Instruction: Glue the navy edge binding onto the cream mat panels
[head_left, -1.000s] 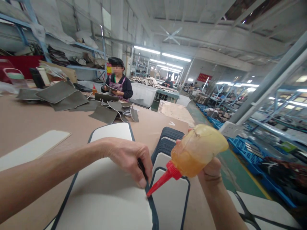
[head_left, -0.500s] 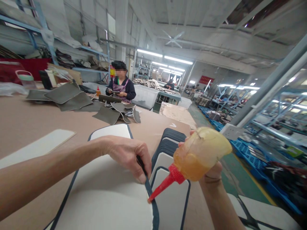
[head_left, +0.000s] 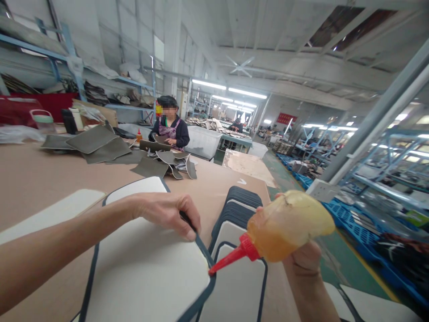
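Observation:
A white panel point(head_left: 147, 264) with a dark blue edge strip point(head_left: 203, 248) lies in front of me. My left hand point(head_left: 176, 217) is closed in a pinch at the panel's right edge, with a piece of the dark strip showing between thumb and fingers. In my right hand point(head_left: 303, 257) is a squeeze bottle of glue point(head_left: 284, 226), half full of amber liquid and tipped down to the left. Its red nozzle point(head_left: 231, 259) touches the edge where the white surface meets the strip, near a rounded corner. Most of the right fingers are hidden behind the bottle.
Dark-edged panels point(head_left: 234, 210) are stacked right of my panel. A white piece point(head_left: 50, 212) lies left on the brown table point(head_left: 114, 179). Grey-green pieces point(head_left: 94, 143) are heaped farther back. A co-worker point(head_left: 170, 127) sits across the table, near another glue bottle point(head_left: 138, 135).
The panel has shifted and turned, so its rounded near corner now shows by the nozzle. My left hand has moved slightly left with the edge. The bottle has moved a little right.

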{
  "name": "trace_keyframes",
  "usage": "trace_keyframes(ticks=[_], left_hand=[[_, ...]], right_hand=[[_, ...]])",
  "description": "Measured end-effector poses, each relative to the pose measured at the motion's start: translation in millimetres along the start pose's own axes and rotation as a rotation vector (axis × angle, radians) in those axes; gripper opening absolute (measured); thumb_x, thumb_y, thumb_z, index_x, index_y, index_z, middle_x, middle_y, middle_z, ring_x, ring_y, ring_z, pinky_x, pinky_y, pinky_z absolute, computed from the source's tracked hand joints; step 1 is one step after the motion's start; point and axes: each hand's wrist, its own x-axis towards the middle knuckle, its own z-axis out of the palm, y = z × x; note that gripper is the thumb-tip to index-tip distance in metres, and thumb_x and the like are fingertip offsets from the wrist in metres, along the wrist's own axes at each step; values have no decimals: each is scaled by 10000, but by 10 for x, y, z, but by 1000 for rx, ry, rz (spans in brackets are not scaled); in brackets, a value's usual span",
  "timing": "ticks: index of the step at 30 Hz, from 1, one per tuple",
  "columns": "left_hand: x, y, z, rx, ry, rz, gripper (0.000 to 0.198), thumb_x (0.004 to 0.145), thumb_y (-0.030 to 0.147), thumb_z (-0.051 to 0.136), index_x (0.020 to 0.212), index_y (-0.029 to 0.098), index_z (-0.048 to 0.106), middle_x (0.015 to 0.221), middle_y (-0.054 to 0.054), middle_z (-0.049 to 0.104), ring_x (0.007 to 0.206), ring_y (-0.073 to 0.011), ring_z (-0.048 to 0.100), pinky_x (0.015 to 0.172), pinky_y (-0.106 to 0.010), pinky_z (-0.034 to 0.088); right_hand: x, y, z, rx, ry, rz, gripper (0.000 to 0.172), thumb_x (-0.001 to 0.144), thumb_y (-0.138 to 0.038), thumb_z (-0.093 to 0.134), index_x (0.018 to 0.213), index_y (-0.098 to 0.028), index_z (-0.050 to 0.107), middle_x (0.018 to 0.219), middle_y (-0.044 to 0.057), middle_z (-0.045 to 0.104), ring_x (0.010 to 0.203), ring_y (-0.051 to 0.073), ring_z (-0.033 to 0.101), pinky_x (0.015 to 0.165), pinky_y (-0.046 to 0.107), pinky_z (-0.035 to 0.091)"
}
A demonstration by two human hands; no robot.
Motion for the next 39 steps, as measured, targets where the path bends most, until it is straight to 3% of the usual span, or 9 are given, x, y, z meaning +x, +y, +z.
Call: trace_keyframes(ticks=[4,8,11,14,19,25,29,34,39], left_hand=[[-55,-81,-19,31,90,10,248,798,364,647,773,135,738,655,12,560,628,-110,433,548,-201,315],[-75,-193,-10,30,200,-7,260,806,381,634,778,133,710,695,5,569,674,-124,462,602,-203,343],[-70,-272,-5,45,228,7,299,818,418,613,776,137,707,685,6,565,676,-129,468,611,-206,350],[-57,-349,-2,36,260,15,344,828,459,593,764,139,703,688,5,566,686,-137,482,618,-209,355],[-32,-471,15,10,309,-4,329,831,446,587,767,145,703,688,11,570,676,-138,487,603,-215,337],[-27,-508,33,-16,340,-19,307,822,426,597,726,144,674,675,17,542,661,-131,479,588,-213,334],[-40,-535,32,-34,342,-31,338,810,461,599,741,138,673,670,14,549,657,-135,491,583,-213,344],[-46,-592,29,-42,354,-60,367,814,486,587,779,134,688,703,-5,592,676,-149,519,589,-218,359],[-69,-562,36,-70,400,-85,368,755,509,622,727,149,695,632,17,569,623,-136,478,548,-212,323]], right_hand=[[-83,53,-94,-16,27,-56,236,557,-398,837,752,-303,746,737,60,751,700,278,719,667,417,629],[-201,101,-150,-20,29,-112,237,573,-333,830,796,-324,748,762,26,757,707,265,720,688,404,631],[-266,99,-140,-18,146,-160,345,554,-321,844,882,-355,743,827,-7,766,736,244,726,699,339,628],[-302,106,-134,-44,202,-191,306,553,-298,833,830,-386,738,825,-41,766,763,239,730,690,303,628],[-359,177,-192,-13,146,-190,388,623,-312,818,982,-407,706,913,-45,762,876,260,720,708,360,637],[-421,184,-217,-43,137,-221,445,623,-293,819,1039,-392,697,916,-15,763,851,284,724,656,376,638],[-463,247,-289,-54,142,-192,379,696,-308,721,1070,-366,689,993,21,753,947,316,702,719,443,630],[-475,246,-260,-56,102,-168,165,658,-328,776,820,-309,749,824,25,760,778,272,727,683,356,632],[-434,133,-100,-97,13,-201,152,651,-369,825,768,-301,756,711,16,745,635,232,714,604,327,623]])
